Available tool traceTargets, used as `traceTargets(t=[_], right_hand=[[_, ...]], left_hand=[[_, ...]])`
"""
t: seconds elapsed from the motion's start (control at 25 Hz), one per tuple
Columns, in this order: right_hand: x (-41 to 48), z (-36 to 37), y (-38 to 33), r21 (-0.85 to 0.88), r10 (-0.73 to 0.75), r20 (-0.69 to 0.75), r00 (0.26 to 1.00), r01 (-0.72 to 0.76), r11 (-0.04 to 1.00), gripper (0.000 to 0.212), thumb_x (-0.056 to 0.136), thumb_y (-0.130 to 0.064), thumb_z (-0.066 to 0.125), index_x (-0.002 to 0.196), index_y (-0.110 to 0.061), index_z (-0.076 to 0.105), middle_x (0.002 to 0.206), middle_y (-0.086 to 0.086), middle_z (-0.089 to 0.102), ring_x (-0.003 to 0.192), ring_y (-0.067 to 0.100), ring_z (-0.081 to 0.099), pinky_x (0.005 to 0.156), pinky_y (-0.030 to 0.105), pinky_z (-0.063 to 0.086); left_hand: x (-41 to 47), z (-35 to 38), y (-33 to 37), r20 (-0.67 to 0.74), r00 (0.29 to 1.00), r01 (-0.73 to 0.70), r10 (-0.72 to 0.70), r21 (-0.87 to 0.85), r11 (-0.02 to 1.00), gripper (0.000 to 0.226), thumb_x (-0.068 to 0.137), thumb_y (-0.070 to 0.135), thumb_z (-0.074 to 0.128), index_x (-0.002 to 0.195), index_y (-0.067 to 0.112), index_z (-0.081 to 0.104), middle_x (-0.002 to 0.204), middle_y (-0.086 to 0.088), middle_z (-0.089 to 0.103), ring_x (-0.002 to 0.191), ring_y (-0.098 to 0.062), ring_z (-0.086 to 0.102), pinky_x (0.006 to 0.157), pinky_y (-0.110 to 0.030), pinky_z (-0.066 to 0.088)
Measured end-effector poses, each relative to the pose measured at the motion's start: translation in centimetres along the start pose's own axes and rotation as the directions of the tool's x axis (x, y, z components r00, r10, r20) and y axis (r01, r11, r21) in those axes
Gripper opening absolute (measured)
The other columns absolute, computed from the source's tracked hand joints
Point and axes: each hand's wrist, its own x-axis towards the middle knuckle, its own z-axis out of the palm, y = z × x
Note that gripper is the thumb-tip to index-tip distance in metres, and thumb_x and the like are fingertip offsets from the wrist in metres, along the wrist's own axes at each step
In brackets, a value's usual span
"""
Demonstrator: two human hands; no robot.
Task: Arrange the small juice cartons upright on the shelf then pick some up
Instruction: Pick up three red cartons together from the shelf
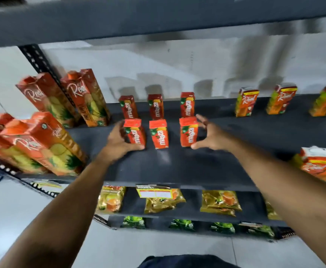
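Left grip (119, 140) was wrapped around the front-left small carton (134, 133), thumb at its base, fingers behind its left side. Right grip (209, 135) was spread open around the front-right small carton (188, 131): fingers at its top right edge, thumb near its bottom corner (contact looked likely, can't tell for sure).

Six small red cartons stood upright on the dark shelf (177, 165) in two rows of three. The front-middle carton (158, 133) sat untouched between the hands. The back row (156, 106) was at 12 o'clock from the front row, just behind it.

Tall juice cartons (47, 136) stood at 9 o'clock from the group, more of them at 10 o'clock. Three medium cartons (282, 99) lined the back at 2 o'clock, well apart from the small ones. Yellow packets (219, 202) lay on the shelf below.
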Motion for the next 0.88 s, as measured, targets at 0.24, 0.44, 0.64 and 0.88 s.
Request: traceTargets(t=[0.24, 0.44, 0.64, 0.88], right_hand=[[3.2, 3.9, 0.2, -0.120, 0.140, -0.105, 0.984, -0.153, 0.981, 0.060, 0.038, -0.051, 0.090, 0.092, -0.034, 0.069, 0.095, -0.009, 0.076, 0.090, 0.012, 0.071, 0.093, 0.042, 0.054], [3.9, 5.5, -1.7, -0.106, 0.191, -0.102, 0.976, -0.201, 0.974, 0.077, 0.025, -0.063, 0.081, 0.096, -0.033, 0.071, 0.097, -0.010, 0.076, 0.096, 0.013, 0.069, 0.099, 0.042, 0.050], [3.6, 6.5, -3.1, -0.102, 0.202, -0.163, 0.966, -0.220, 0.970, 0.060, 0.039, -0.045, 0.092, 0.094, -0.030, 0.072, 0.102, -0.006, 0.075, 0.105, 0.016, 0.066, 0.105, 0.040, 0.045], [0.7, 8.2, -3.1, -0.030, 0.139, -0.142, 0.980, -0.144, 0.989, 0.069, 0.033, -0.051, 0.089, 0.097, -0.032, 0.071, 0.102, -0.004, 0.075, 0.099, 0.014, 0.070, 0.102, 0.044, 0.049]], left_hand=[[2.0, 0.8, -1.2, 0.062, 0.997, -0.063, 0.055, 0.129, 0.990, 0.066, 0.050, 0.014, 0.094, 0.103, 0.024, 0.057, 0.088, 0.017, 0.064, 0.072, 0.011, 0.061, 0.064, -0.007, 0.046], [2.0, 1.5, -0.9, 0.159, 0.987, -0.046, 0.039, 0.046, 0.998, 0.076, 0.045, 0.023, 0.096, 0.111, 0.022, 0.060, 0.103, 0.004, 0.072, 0.092, -0.006, 0.068, 0.085, -0.033, 0.055], [1.8, 2.9, -0.4, 0.172, 0.985, 0.005, 0.000, -0.030, 1.000, 0.074, 0.041, 0.029, 0.097, 0.105, 0.034, 0.060, 0.103, 0.009, 0.072, 0.094, -0.005, 0.068, 0.090, -0.037, 0.054], [-0.3, 2.1, -0.3, 0.264, 0.965, 0.012, -0.008, -0.013, 1.000, 0.068, 0.048, 0.017, 0.096, 0.104, 0.034, 0.062, 0.099, 0.011, 0.071, 0.091, 0.000, 0.068, 0.085, -0.027, 0.055]])
